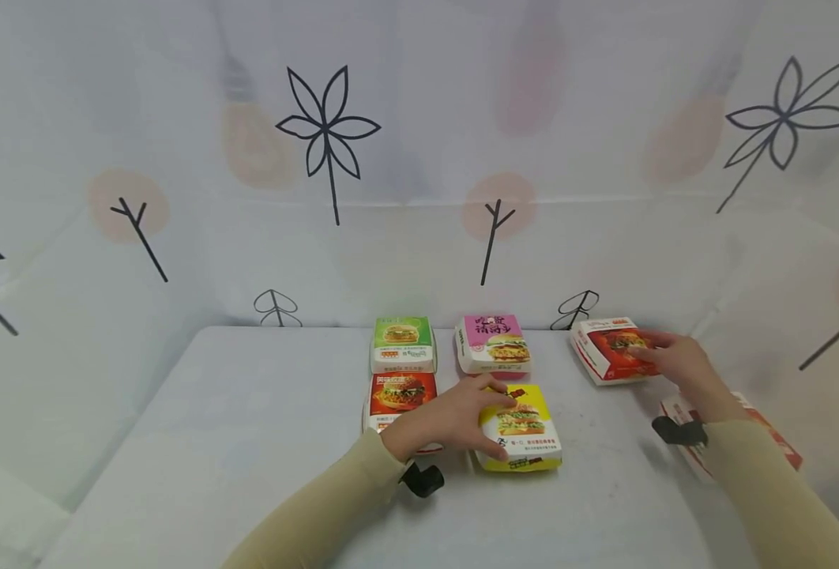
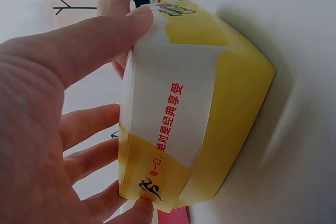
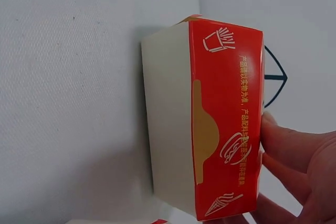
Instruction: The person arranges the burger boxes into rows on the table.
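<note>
My left hand (image 1: 455, 415) spans a yellow and white burger box (image 1: 522, 431), holding it with the thumb on the near edge and fingers over the far side. Close up in the left wrist view, the thumb and fingertips touch the edges of that box (image 2: 168, 108). At the back right, my right hand (image 1: 682, 367) grips a red and white burger box (image 1: 607, 348) from its right side. In the right wrist view that box (image 3: 226, 119) shows a red side flap, with fingers at its top edge; some fingertips are hidden.
A green box (image 1: 403, 345) stands at the back, with a red burger box (image 1: 401, 393) in front of it, partly behind my left hand. The pink-purple box (image 1: 494, 345) sits behind the yellow one. Under my right forearm lies another red-white box (image 1: 768, 427). A patterned cloth (image 1: 419, 261) hangs behind the table.
</note>
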A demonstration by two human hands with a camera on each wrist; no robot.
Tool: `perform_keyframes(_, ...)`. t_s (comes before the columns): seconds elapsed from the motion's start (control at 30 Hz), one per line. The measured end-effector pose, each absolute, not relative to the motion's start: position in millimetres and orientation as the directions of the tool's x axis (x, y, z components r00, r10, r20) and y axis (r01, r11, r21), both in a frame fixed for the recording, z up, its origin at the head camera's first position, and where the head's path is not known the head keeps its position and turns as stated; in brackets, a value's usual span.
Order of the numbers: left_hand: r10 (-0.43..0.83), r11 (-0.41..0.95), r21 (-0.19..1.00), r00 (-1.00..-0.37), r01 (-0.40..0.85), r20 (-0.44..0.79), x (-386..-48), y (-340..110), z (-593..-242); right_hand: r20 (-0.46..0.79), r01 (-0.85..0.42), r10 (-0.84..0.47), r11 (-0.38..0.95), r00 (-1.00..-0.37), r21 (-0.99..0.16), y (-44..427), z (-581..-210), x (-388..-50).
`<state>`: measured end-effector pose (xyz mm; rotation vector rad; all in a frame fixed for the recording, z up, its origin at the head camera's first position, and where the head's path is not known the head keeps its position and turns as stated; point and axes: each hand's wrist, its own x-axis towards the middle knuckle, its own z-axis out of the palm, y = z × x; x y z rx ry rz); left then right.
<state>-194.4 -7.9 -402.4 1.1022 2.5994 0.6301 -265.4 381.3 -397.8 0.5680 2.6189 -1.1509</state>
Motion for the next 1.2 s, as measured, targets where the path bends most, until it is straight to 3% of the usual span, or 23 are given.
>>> perform_keyframes(0.23, 0.728, 0.621, 0.478, -0.683, 0.621, -0.060, -194, -8, -402, -0.331, 0.400, 0.233, 0.649, -0.914, -0.647, 377, -397, -264)
perform_keyframes(0.53, 0.722, 0.624, 0.492, -0.688, 0.608, -0.065, -194, -7, -404, -0.212, 0.276, 0.180, 0.708, -0.961, -0.651, 368, -402, -263)
perform_keyframes(1.2, 0.748, 0.601, 0.463, -0.662, 0.652, -0.038, -201, -9, -401, -0.177, 0.299, 0.248, 0.652, -0.952, -0.696, 335, -419, -263)
